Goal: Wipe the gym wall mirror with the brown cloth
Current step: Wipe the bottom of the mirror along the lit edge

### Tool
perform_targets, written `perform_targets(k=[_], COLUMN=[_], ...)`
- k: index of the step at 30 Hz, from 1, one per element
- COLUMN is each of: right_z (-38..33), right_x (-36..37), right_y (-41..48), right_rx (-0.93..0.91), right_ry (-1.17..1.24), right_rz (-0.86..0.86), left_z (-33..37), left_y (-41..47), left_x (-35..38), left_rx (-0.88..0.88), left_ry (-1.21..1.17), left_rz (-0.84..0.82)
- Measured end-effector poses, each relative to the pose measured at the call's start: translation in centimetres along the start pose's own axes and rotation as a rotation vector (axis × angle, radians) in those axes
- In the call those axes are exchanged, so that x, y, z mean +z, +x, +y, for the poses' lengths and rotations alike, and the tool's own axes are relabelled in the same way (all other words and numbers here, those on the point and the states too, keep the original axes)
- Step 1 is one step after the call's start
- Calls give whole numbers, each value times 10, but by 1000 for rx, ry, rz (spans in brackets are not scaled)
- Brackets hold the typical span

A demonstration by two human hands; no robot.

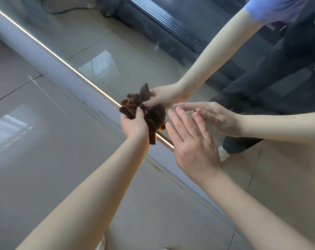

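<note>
The wall mirror (128, 56) fills the upper right of the head view, its bright metal bottom edge (70, 66) running diagonally down to the right. My left hand (134, 124) grips a bunched brown cloth (153, 118) and holds it against the glass just above that edge. My right hand (191, 141) is flat with straight fingers, fingertips at the glass to the right of the cloth. Both hands and the cloth are doubled as reflections in the mirror.
Glossy beige floor tiles (45, 141) lie below the mirror, with a pale grey baseboard strip (50, 67) along its foot. The mirror reflects a dark treadmill (162, 24), a cable on the floor, and my dark trousers and white shoe.
</note>
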State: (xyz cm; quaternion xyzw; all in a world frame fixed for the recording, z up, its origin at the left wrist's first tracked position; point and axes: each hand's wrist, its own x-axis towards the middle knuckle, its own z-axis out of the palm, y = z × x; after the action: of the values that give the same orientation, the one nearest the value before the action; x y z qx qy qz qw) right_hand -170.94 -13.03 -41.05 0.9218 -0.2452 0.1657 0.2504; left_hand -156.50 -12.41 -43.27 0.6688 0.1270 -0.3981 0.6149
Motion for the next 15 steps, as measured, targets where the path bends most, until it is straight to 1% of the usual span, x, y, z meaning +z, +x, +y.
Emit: perform_targets(k=[2,6,8,10,13,15], right_z=[-3,-7,-9,-11,-17,-21], right_x=[1,-1,-1,0,0,1], right_y=[8,28,37,47,63,75], right_rx=[-14,-26,-39,-46,-59,-71], right_ry=[-5,-14,-44,-61,-90,-99], right_rz=[-9,-27,-24,-21,-36,-36], left_z=[-5,18,33,40,40,42], left_y=[1,33,45,43,37,43], left_x=[-2,-8,-11,-13,-14,-17], left_rx=[-3,-42,-63,-72,-67,-64], left_ry=[-20,-62,-80,-100,-81,-81], left_rz=[-38,39,44,21,-55,-65])
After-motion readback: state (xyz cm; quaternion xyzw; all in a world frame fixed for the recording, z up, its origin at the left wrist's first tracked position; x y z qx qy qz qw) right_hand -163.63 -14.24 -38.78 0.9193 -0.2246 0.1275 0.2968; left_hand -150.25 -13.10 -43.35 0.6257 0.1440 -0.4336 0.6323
